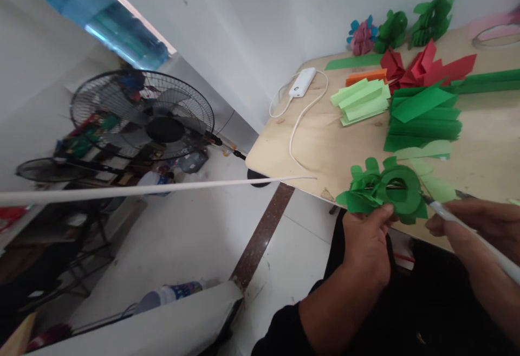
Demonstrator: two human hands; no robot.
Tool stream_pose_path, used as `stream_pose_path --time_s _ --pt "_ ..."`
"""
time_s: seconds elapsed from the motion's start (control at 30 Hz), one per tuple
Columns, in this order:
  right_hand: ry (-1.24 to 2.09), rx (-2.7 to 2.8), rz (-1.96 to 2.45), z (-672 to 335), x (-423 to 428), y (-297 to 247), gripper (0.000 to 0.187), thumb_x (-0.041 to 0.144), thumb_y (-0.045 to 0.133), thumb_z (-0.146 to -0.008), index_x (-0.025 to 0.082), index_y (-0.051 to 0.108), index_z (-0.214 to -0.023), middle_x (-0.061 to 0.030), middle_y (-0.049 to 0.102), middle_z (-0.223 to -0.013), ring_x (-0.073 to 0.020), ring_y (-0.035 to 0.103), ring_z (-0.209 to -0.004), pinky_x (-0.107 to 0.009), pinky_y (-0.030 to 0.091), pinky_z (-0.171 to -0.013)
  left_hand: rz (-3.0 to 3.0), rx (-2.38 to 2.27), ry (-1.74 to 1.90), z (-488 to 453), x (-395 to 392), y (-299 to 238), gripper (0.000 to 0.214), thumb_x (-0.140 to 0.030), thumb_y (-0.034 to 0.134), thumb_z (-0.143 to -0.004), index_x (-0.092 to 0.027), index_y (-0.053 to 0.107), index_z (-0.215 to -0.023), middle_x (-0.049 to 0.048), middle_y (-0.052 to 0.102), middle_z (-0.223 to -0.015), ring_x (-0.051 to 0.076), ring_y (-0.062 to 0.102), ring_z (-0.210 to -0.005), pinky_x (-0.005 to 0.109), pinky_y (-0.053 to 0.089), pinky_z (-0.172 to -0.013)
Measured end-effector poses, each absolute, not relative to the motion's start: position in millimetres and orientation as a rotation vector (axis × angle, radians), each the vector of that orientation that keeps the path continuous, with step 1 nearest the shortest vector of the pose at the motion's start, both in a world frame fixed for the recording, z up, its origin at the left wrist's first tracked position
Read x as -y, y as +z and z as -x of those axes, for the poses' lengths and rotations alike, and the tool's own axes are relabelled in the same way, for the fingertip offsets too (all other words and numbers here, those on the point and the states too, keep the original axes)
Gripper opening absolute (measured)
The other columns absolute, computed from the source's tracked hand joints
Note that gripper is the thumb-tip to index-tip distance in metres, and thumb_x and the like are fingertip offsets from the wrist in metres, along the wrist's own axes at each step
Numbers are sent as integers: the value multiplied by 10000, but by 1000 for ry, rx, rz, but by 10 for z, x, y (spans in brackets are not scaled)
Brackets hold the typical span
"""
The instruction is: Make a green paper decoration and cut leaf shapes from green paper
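Note:
My left hand is closed on a green paper craft, its thumb pressing the lower edge. The craft has scalloped lobes, folded layers and a round ring shape with a hole at its right side. A slim white pen with a dark tip lies in my right hand. That tip meets or nearly meets the ring's right edge. Behind the craft, pale green paper pieces lie on the table. Partly hidden beyond my right fingers is a small dark object I cannot make out.
The wooden table bears folded green paper, light green strips, red folded paper, finished paper figures and a white power bank. A white cable crosses the view. A fan stands left.

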State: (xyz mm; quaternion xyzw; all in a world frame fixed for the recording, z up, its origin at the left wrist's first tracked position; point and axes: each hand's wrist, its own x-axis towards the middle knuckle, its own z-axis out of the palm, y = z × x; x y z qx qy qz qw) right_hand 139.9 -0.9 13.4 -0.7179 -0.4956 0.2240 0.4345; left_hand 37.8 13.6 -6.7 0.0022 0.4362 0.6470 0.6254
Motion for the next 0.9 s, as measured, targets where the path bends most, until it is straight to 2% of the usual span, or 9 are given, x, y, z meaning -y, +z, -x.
stream_pose_path --time_s 0.1,0.17,0.27,0.43,0.57,0.77,0.9 --pt "530 1433 1795 -1398 -25 123 246 602 569 -686 385 645 -775 36 628 -549 -182 468 -376 -372 374 -401 -9 -1025 1449 -363 -139 -76 195 -146 756 -549 -144 638 -705 44 682 -759 170 652 -751 301 462 -759" --pt "523 1485 1785 -1388 -56 123 266 610 543 -698 371 640 -762 34 601 -516 -168 405 -343 -371 362 -401 -12 -1036 1434 -356 -144 -83 182 -142 748 -554 -141 648 -707 45 685 -758 164 650 -742 295 467 -757" --pt "456 1514 1745 -1361 -106 125 268 593 505 -745 355 625 -729 21 629 -561 -172 437 -386 -365 352 -435 -23 -1026 1426 -347 -152 -88 194 -117 732 -562 -136 672 -745 47 693 -783 157 652 -759 277 468 -748" --pt "452 1589 1635 -1342 -150 90 211 527 510 -790 358 630 -752 15 686 -678 -212 602 -589 -371 390 -515 -48 -995 1416 -327 -153 -94 201 -106 722 -595 -127 686 -791 57 700 -824 156 658 -801 278 472 -786" --pt "366 1672 1569 -1348 -160 37 222 513 481 -815 344 621 -783 3 690 -708 -215 615 -638 -377 407 -545 -68 -982 1410 -321 -154 -113 195 -96 715 -616 -129 679 -805 61 700 -839 164 660 -828 291 474 -812" --pt "288 1793 1456 -1391 -177 -73 235 456 470 -848 331 667 -821 -14 720 -742 -219 649 -728 -403 484 -696 -47 -983 1420 -327 -163 -121 233 -86 721 -602 -142 677 -823 62 715 -869 167 666 -836 297 471 -827" --pt "164 1892 1357 -1400 -179 -123 218 371 479 -877 274 674 -888 -39 724 -764 -209 645 -743 -370 482 -681 -53 -994 1419 -326 -153 -110 208 -92 727 -594 -145 667 -787 51 707 -811 184 672 -846 309 471 -834"
